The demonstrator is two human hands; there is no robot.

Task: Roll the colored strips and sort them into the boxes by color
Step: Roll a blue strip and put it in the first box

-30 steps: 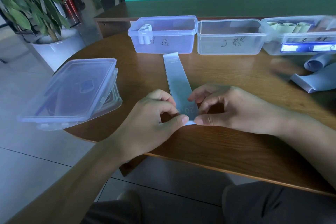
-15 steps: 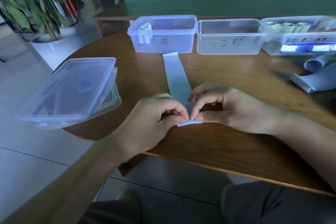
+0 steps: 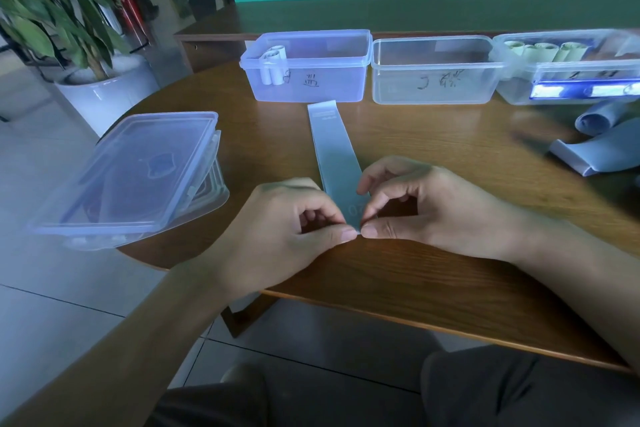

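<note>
While both hands work at its near end, the catalogue stands as follows.

Strip: one long, flat, pale blue strip, smooth and thin, lying lengthwise on the table from just before the left box toward the person; faint print shows at both ends.
Left hand: left hand, thumb and curled fingers pinching the strip's near end from the left.
Right hand: right hand, thumb and bent forefinger pinching the same end from the right (the two thumb tips meet at the strip's edge).
Table: one round wooden table, brown, with visible grain and a slight sheen.
Boxes: three clear, rectangular plastic boxes in a row at the far side, each with handwritten marks on its front wall.
Left box: left box, bluish tint, holding a few pale rolls in its left corner.
Middle box: middle box, clear walls.
Right box: right box, blurred, holding several greenish rolls.
Lids: stacked translucent lids overhanging the table's left edge; count cannot be told.
Loose strips: curled bluish strips at the right, number unclear.
Plant: one leafy plant in a white pot on the floor.
</note>
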